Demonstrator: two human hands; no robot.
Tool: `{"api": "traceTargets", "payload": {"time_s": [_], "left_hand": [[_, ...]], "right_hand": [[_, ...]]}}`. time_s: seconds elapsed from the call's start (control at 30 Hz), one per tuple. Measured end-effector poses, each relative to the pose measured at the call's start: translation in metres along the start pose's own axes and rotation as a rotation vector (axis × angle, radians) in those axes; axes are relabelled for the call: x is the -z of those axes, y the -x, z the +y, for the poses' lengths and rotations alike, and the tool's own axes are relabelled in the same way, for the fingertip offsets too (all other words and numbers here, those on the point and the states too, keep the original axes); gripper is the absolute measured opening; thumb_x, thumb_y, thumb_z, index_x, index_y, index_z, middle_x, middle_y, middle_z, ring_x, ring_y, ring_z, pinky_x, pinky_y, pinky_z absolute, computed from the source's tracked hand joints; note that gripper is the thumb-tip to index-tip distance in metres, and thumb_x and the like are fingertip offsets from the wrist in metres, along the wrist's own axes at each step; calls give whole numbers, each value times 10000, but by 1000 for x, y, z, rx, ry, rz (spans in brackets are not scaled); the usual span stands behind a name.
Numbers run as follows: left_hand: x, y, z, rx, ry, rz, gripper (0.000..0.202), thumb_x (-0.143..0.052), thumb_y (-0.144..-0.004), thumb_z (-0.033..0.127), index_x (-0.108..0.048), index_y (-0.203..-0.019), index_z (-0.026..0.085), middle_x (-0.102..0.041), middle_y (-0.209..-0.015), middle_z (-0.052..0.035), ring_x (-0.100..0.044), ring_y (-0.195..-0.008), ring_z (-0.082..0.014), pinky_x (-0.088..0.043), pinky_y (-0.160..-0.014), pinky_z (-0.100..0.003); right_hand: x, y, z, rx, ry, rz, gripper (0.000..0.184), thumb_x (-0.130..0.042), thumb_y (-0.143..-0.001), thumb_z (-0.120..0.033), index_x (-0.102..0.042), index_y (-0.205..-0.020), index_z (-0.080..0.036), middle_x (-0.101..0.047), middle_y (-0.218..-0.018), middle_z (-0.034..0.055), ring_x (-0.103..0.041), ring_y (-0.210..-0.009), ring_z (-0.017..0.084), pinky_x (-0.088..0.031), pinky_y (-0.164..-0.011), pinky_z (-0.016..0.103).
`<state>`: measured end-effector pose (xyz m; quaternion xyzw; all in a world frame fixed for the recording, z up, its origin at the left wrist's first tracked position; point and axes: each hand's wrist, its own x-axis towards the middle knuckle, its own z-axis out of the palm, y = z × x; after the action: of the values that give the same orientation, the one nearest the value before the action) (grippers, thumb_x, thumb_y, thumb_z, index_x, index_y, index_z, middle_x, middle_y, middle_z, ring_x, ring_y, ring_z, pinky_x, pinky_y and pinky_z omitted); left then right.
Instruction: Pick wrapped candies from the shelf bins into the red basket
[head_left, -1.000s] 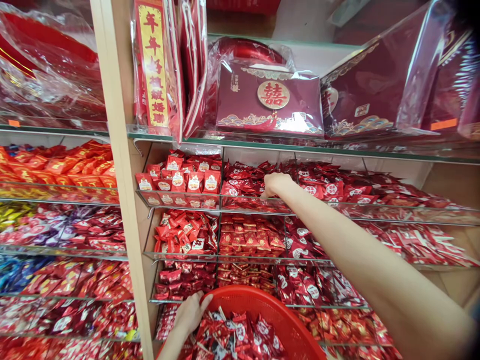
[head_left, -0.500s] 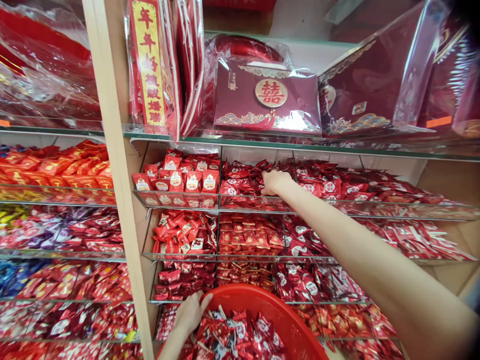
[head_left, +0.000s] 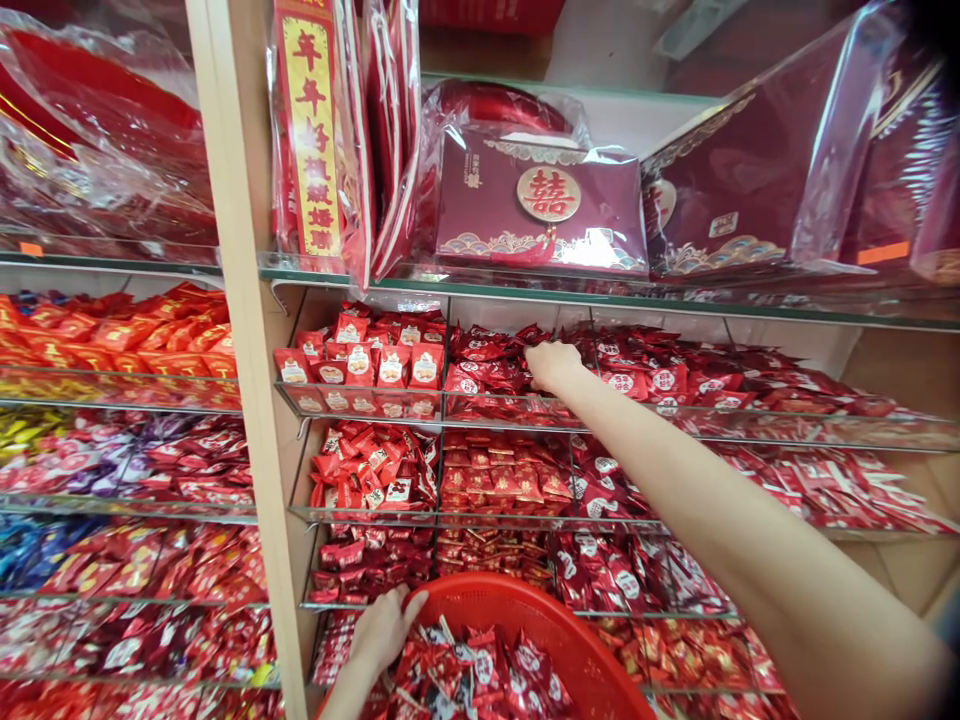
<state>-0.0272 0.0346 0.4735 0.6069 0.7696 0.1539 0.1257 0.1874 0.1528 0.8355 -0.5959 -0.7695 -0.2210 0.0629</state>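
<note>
My left hand (head_left: 382,625) is closed on the rim of a red plastic basket (head_left: 559,602), its thumb along the edge. Inside lie several dark red candy packets (head_left: 487,665) with white print. Stretched out to the shelf, my right hand (head_left: 553,366) reaches over the clear front lip among small dark red packets (head_left: 480,345) with white labels. Its fingers are curled down; the fingertips and whatever they hold are hidden in the pile.
Red packets with cookie pictures (head_left: 394,365) fill the compartment to the left. Lower shelves hold red and gold packets (head_left: 502,482). A glass shelf (head_left: 465,288) above carries purple gift bags (head_left: 540,205) in clear plastic. A wooden post (head_left: 244,350) divides the racks.
The view has shifted slightly, so the shelves sit a little further right. My right hand stays at the same packets, its fingers drawn in a bit more. My left hand keeps the basket rim.
</note>
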Motion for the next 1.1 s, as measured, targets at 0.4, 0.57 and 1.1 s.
{"api": "traceTargets", "payload": {"time_s": [0.4,0.57,1.1], "left_hand": [[1,1,1,13,9,-11,455,-241,-863,511,-572,-918,204,-693,-907,-94,-627,-934,-219,-426,-715,-260],[-1,1,-2,5,39,-5,466,-242,-852,543,-566,-929,217,-694,-917,-84,-625,-940,-223,-430,-724,-271],[-3,1,-2,6,28,6,467,-229,-856,527,-568,-914,211,-694,-901,-89,-631,-917,-225,-428,-706,-270]], "right_hand": [[-2,-4,29,-32,-43,2,521,-634,-688,-235,-505,-1189,-182,-554,-1167,165,-572,-1007,279,-482,-774,358],[-2,-2,29,-54,-74,21,498,-609,-701,-215,-504,-1186,-186,-551,-1163,165,-565,-1017,287,-479,-785,374],[3,8,31,-99,-154,55,508,-591,-694,-212,-492,-1191,-182,-546,-1158,160,-566,-1008,299,-484,-776,375]]}}
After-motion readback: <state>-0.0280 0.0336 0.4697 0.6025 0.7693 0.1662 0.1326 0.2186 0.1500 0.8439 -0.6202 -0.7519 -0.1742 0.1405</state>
